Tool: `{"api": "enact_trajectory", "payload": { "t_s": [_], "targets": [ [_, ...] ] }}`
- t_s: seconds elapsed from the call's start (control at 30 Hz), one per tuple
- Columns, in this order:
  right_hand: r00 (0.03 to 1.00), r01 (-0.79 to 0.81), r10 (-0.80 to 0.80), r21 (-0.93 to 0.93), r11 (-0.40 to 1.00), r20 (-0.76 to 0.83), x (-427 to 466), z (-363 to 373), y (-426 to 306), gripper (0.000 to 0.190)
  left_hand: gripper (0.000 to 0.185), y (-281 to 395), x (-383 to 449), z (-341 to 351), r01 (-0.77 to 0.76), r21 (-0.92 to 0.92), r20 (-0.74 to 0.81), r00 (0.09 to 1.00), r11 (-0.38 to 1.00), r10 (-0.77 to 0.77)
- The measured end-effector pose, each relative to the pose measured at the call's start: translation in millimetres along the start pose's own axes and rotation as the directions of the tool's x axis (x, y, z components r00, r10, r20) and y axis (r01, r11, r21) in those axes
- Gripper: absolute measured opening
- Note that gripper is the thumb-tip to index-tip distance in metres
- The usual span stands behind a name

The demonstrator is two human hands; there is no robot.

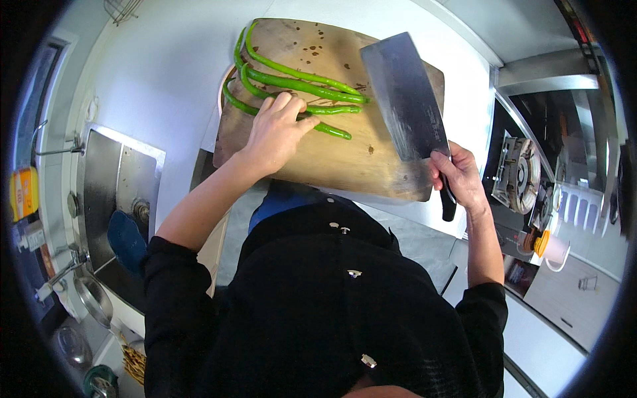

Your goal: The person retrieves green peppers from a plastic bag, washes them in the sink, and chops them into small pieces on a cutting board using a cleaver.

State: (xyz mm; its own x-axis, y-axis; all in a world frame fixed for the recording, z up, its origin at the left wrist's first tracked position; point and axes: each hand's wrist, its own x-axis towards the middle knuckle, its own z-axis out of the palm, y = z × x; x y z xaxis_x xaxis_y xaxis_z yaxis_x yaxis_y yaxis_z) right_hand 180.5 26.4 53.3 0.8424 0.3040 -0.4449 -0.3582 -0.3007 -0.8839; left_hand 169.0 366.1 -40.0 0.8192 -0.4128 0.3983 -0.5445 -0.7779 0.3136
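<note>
Several long green peppers [308, 88] lie roughly side by side on a wooden cutting board [348, 164], their curved ends at its left edge. My left hand [276, 134] is over the two nearest peppers, thumb and fingers curled around them; part of each is hidden under it. In my right hand [463, 176] is the black handle of a cleaver [405, 99]. Its broad dark blade is tilted over the board's right part, its far corner past the board's far edge. The blade is apart from the peppers, just right of their straight ends. Dark wet spots mark the board.
The board sits on a white countertop [164, 64]. To the left is a steel sink [102, 164] with a blue item [127, 241] in it and a faucet [64, 149] beside it. A gas burner [522, 174] and a pale mug [555, 248] are at the right.
</note>
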Motion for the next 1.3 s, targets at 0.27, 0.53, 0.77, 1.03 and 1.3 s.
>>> {"api": "enact_trajectory", "payload": {
  "t_s": [0.27, 0.53, 0.77, 1.03, 1.3],
  "targets": [
    [0.968, 0.174, -0.023, -0.607, 0.775, 0.248, 21, 25, -32, 0.026, 0.024, 19, -27, 23, 0.182, -0.143, -0.358, 0.907, 0.973, -0.222],
    [0.876, 0.454, -0.117, -0.72, 0.524, 0.468, 47, 38, -55, 0.021, 0.018, 24, -29, 31, 0.291, -0.145, -0.484, 0.813, 0.946, -0.324],
    [0.861, 0.477, -0.061, -0.762, 0.439, 0.504, 58, 40, -66, 0.02, 0.017, 25, -28, 31, 0.329, -0.158, -0.487, 0.794, 0.931, -0.363],
    [0.833, 0.5, 0.04, -0.782, 0.373, 0.552, 71, 41, -75, 0.02, 0.007, 23, -25, 32, 0.327, -0.138, -0.484, 0.801, 0.935, -0.352],
    [0.844, 0.528, -0.15, -0.746, 0.405, 0.515, 60, 44, -16, 0.019, 0.007, 21, -24, 32, 0.295, -0.134, -0.475, 0.818, 0.946, -0.323]
  ]
}}
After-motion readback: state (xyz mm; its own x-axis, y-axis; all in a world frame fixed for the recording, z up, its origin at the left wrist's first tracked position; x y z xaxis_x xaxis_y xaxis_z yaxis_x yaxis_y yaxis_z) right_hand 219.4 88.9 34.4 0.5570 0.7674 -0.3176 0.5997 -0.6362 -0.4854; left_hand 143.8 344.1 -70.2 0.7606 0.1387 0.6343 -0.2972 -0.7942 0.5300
